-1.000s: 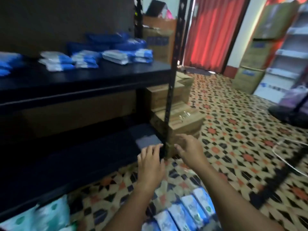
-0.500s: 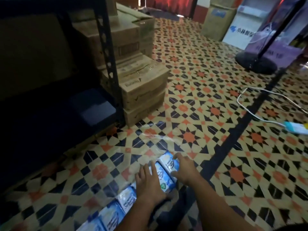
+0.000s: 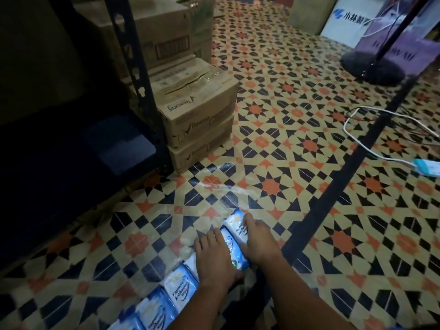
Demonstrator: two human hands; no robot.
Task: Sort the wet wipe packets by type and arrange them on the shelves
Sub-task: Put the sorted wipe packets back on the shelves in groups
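We count five blue-and-white packets (image 3: 181, 290) in a row at lower centre; our right hand (image 3: 258, 244) grips the end packet (image 3: 235, 228), left hand (image 3: 214, 258) lies spread.

A stockroom: stacked cartons (image 3: 200, 115) beside dark metal shelving (image 3: 133, 75)

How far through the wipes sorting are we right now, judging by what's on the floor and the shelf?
Done: nothing visible; the dark bottom shelf shows no packets in this view. In hand: the right hand grips the end blue-and-white antibacterial wipes packet of the floor row, and the left hand rests on the packet beside it. Left: the remaining floor row of packets must go onto the shelves.
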